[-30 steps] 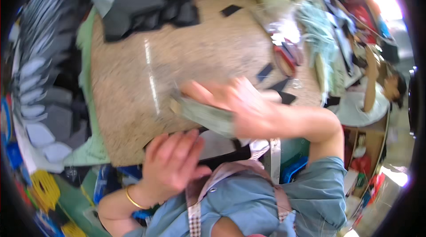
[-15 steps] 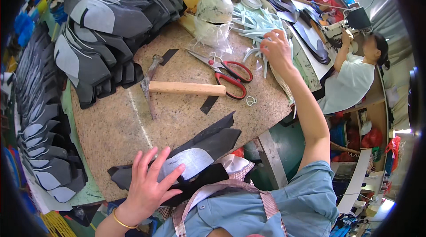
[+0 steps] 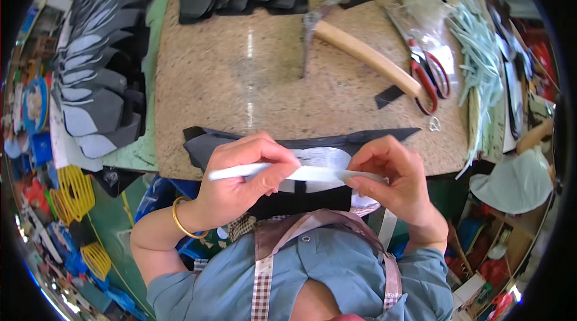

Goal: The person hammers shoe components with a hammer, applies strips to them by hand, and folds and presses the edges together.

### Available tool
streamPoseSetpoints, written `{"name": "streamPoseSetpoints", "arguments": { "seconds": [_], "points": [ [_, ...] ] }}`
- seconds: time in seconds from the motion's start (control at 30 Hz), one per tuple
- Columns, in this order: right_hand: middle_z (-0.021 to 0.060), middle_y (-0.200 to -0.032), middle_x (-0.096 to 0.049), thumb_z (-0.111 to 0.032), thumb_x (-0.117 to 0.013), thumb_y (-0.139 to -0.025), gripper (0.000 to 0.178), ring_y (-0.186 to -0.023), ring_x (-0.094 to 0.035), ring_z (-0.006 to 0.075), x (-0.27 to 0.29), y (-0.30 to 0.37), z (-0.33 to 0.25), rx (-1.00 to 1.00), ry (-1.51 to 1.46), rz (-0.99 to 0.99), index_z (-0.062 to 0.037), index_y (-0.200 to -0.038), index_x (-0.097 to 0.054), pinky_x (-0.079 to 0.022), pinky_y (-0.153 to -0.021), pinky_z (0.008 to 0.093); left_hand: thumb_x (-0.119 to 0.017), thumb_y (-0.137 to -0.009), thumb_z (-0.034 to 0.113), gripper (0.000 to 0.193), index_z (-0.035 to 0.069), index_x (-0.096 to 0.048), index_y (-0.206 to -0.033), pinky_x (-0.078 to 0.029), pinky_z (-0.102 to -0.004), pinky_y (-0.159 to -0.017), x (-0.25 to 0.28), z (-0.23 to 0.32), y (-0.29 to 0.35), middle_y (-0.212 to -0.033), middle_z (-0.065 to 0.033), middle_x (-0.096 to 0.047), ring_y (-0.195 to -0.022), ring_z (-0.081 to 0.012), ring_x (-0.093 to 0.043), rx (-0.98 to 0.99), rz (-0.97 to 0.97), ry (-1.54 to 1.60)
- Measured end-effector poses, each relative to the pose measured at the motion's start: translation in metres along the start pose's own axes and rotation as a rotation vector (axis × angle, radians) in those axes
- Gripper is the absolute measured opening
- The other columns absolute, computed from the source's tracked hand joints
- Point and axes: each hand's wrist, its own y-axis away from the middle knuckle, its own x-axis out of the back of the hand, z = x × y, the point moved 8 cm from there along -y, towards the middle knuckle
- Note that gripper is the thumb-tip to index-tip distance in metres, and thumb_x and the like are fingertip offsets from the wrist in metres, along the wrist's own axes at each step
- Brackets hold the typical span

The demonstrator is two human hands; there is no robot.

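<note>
Currently, a pale strip (image 3: 300,172) is being held level between the two hands, close to the person's chest and just in front of the near edge of the stone worktop (image 3: 240,75). The left hand (image 3: 243,186) is being kept closed around the strip's left part, with thumb and fingertips pinched over it and a short end being left sticking out to the left. A gold bangle (image 3: 180,220) is being worn on that wrist. The right hand (image 3: 393,180) is being closed on the strip's right end, with the fingers curled in and pinched on it.

Directly behind the strip, dark cut pieces (image 3: 300,144) are being left lying across the worktop's near edge, with a grey-white patch (image 3: 318,159) showing on them between the two hands. Farther back on the worktop, a hammer (image 3: 354,45) with a pale wooden handle is being left lying slantwise, well apart from the hands. Just right of its handle end, red-handled scissors (image 3: 430,78) are being left lying on clear plastic, and a bundle of pale green strips (image 3: 481,51) is being kept beside them at the right edge. Stacks of grey and black cut pieces (image 3: 96,93) are being kept along the left side and the far edge of the worktop.
</note>
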Motion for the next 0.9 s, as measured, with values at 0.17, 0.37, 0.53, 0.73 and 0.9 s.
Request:
{"name": "streamPoseSetpoints", "arguments": {
  "seconds": [0.17,0.37,0.53,0.73,0.9],
  "points": [
    [0.0088,-0.084,-0.066,0.004,-0.073,-0.080,0.017,-0.068,-0.067,0.0153,-0.014,-0.006,-0.008,0.166,0.242,0.036,0.0001,-0.095,-0.065,-0.053,-0.058,0.0251,-0.074,-0.080,0.000,0.013,0.000,-0.068,-0.091,-0.049,-0.0300,-0.060,0.019,0.015,0.008,-0.084,-0.0108,-0.064,-0.068,-0.0206,-0.063,-0.301,0.094,-0.587],
    [0.0099,-0.079,-0.063,0.003,-0.074,-0.079,0.016,-0.060,-0.063,0.0194,-0.015,-0.013,-0.007,0.196,0.427,0.123,-0.0006,-0.094,-0.069,-0.049,-0.051,0.0308,-0.077,-0.076,-0.002,0.017,0.001,-0.069,-0.090,-0.050,-0.0290,-0.060,0.018,0.011,0.005,-0.083,-0.0106,-0.065,-0.067,-0.0211,-0.063,-0.307,0.127,-0.698],
    [0.0093,-0.077,-0.062,0.003,-0.075,-0.077,0.018,-0.059,-0.062,0.0219,-0.017,-0.009,-0.012,0.244,0.602,0.217,-0.0019,-0.094,-0.069,-0.049,-0.050,0.0317,-0.074,-0.073,0.001,0.029,0.006,-0.070,-0.101,-0.048,-0.0275,-0.057,0.009,0.005,0.005,-0.091,-0.0052,-0.062,-0.066,-0.0173,-0.056,-0.387,0.136,-0.976],
    [0.0117,-0.083,-0.066,0.008,-0.076,-0.073,0.023,-0.062,-0.064,0.0185,0.010,0.030,-0.010,0.279,0.677,0.476,0.0014,-0.094,-0.070,-0.051,-0.053,0.0269,-0.075,-0.059,-0.003,0.057,0.024,-0.075,-0.108,-0.047,-0.0254,-0.056,-0.013,0.008,0.011,-0.100,0.0000,-0.064,-0.072,-0.0171,-0.051,-0.611,-0.008,-1.261],
    [0.0098,-0.082,-0.066,0.007,-0.075,-0.076,0.017,-0.058,-0.062,0.0159,0.015,0.019,0.002,0.165,0.657,0.495,0.0007,-0.091,-0.070,-0.050,-0.053,0.0242,-0.071,-0.063,0.003,0.048,0.018,-0.075,-0.109,-0.044,-0.0226,-0.057,-0.013,0.007,0.009,-0.105,0.0021,-0.063,-0.069,-0.0141,-0.049,-0.706,-0.033,-1.266]
  ]
}}
